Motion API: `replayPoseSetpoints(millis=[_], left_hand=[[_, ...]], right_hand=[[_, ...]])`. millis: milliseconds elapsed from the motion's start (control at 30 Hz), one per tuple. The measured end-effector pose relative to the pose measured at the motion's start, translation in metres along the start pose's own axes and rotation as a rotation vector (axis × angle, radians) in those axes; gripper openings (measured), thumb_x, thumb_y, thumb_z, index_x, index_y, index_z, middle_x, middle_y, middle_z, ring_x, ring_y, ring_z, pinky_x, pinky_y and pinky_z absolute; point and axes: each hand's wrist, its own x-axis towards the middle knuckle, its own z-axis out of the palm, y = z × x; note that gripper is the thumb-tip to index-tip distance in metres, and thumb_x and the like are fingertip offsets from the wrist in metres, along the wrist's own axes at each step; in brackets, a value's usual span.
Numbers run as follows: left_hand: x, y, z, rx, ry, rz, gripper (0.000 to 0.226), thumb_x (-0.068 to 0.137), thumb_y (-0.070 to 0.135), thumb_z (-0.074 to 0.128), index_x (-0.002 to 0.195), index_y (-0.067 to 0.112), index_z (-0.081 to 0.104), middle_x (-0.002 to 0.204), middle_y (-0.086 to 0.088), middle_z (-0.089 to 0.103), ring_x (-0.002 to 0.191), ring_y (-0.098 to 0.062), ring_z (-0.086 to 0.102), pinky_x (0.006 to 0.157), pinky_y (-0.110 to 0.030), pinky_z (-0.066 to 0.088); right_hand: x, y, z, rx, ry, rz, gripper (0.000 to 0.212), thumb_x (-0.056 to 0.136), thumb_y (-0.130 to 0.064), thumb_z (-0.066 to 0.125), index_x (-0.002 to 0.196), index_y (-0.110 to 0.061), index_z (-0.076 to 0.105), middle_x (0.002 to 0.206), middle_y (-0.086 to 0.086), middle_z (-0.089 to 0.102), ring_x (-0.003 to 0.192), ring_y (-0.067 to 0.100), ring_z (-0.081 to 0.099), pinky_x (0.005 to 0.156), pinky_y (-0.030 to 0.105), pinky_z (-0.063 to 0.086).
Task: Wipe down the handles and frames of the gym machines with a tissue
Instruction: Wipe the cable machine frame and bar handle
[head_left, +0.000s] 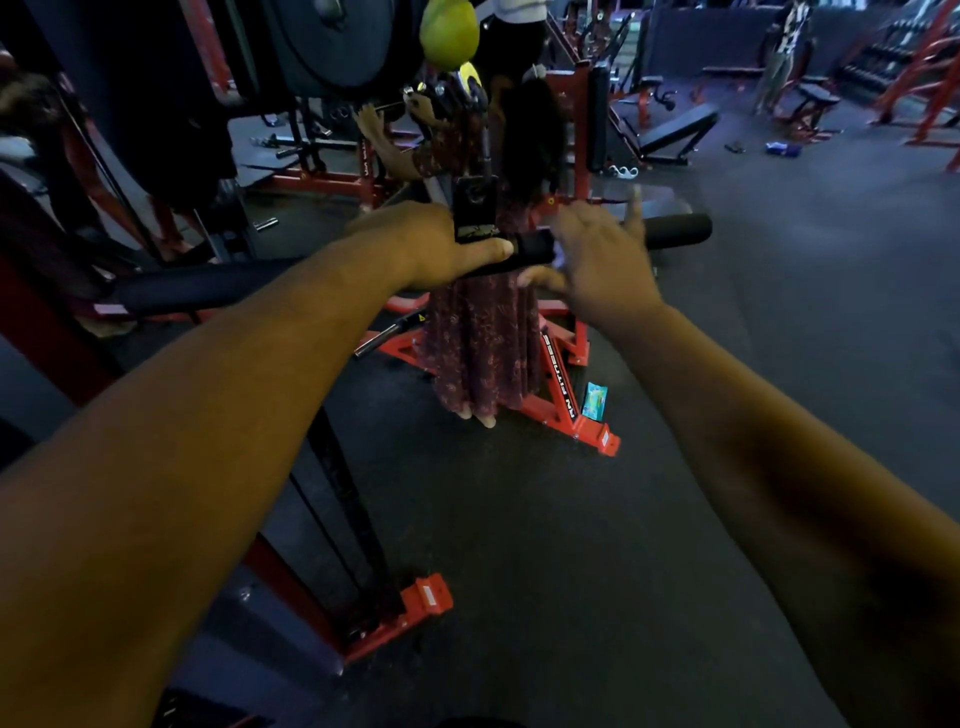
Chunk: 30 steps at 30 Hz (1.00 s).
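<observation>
Holding the black padded bar (540, 249) with my left hand (441, 244), thumb laid along its top, fingers wrapped over the far side. This grip sits just beside the bar's centre bracket (474, 210), where the hanging link meets it.

My right hand (597, 260) is at 3 o'clock of the left, fingers spread and relaxed, the index raised. This grip is wide. A pale patch shows at the palm's inner edge, against the bar. It may be the tissue; too blurred to confirm. Otherwise the tissue's place is unknown. A small blue-green packet (594, 401) leans on the red machine frame (558, 384) on the floor, toward 12 o'clock from me. Possibly the wipe pack.

Risks, as judged:
- The bar hangs from one central point, so it can swing or tilt. If my left grip loosens while the right pushes outward along the foam, the free end toward 3 o'clock may dip or swing.
- Another person in a patterned dress (480, 343) stands directly beyond the bar. A swinging bar could strike them.
- With the right hand this open, a tissue would be only loosely pressed. It could slip off and fall, leaving that stretch of foam unwiped.
- Left-hand position covers part of the bar, so that patch is easily missed.
</observation>
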Motion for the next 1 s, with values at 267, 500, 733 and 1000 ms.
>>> replayPoseSetpoints(millis=[267, 500, 733, 1000], left_hand=[[0.006, 0.001, 0.004, -0.057, 0.006, -0.018, 0.126, 0.041, 0.114, 0.013, 0.131, 0.039, 0.058, 0.115, -0.003, 0.067, 0.096, -0.026, 0.063, 0.092, -0.047, 0.054], [0.008, -0.001, 0.006, -0.082, -0.012, 0.035, 0.08, 0.085, 0.087, 0.038, 0.137, 0.029, 0.056, 0.114, -0.008, 0.063, 0.097, -0.028, 0.059, 0.089, -0.042, 0.051], [0.011, 0.009, 0.012, -0.163, 0.011, 0.026, 0.079, 0.087, 0.083, 0.042, 0.135, 0.021, 0.056, 0.102, -0.008, 0.059, 0.091, -0.028, 0.056, 0.078, -0.037, 0.045], [-0.005, -0.004, 0.01, -0.104, 0.011, -0.031, 0.124, 0.045, 0.112, 0.018, 0.126, 0.029, 0.061, 0.105, -0.003, 0.066, 0.088, -0.024, 0.062, 0.087, -0.046, 0.055]], right_hand=[[-0.002, -0.007, 0.005, 0.075, -0.004, 0.205, 0.111, 0.073, -0.095, 0.001, 0.121, -0.016, 0.062, 0.126, 0.008, 0.059, 0.13, 0.03, 0.05, 0.113, 0.079, 0.001], [-0.015, 0.021, 0.022, 0.015, 0.128, 0.184, 0.099, 0.082, -0.089, 0.014, 0.129, -0.014, 0.057, 0.139, 0.013, 0.054, 0.14, 0.03, 0.044, 0.109, 0.083, 0.003], [0.007, -0.024, 0.013, 0.684, 0.369, 0.77, 0.113, 0.084, -0.09, 0.012, 0.163, -0.009, 0.006, 0.171, 0.012, -0.009, 0.157, 0.03, -0.012, 0.118, 0.07, -0.002], [0.052, 0.009, 0.003, 1.132, 0.504, 1.365, 0.091, 0.102, -0.057, 0.047, 0.161, -0.002, 0.005, 0.167, 0.021, 0.01, 0.151, 0.039, 0.023, 0.12, 0.059, 0.028]])
